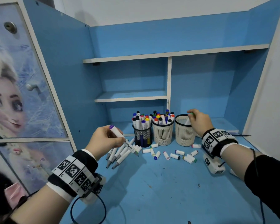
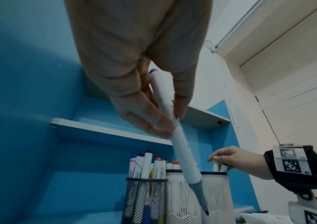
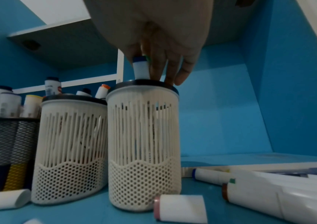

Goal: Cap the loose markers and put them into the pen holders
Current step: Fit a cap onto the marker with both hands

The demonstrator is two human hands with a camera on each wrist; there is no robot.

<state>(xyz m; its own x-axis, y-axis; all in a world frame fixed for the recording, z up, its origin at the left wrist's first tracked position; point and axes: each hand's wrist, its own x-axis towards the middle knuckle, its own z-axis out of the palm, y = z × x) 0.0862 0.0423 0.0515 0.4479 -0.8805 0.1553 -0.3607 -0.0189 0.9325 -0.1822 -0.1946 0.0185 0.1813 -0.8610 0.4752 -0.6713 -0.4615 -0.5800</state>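
Note:
My left hand [image 1: 107,138] pinches an uncapped white marker [image 1: 120,135] with a purple end, its grey tip pointing down and right; in the left wrist view the fingers [image 2: 165,125] grip the marker [image 2: 182,148] at mid-barrel. My right hand [image 1: 199,120] is over the right cream pen holder [image 1: 183,136], fingers round a green-topped marker [image 1: 190,117] standing in it. In the right wrist view a blue-topped marker [image 3: 141,68] stands in that holder [image 3: 144,121] beside my right hand [image 3: 163,68]. Several uncapped markers [image 1: 118,156] and loose caps [image 1: 174,156] lie on the desk.
A black mesh holder [image 1: 142,136] and a middle cream holder [image 1: 162,135] are packed with capped markers. Blue shelves [image 1: 131,96] rise behind them. A dark pencil [image 1: 239,135] lies at the back right. More markers [image 3: 269,195] lie right of the holders.

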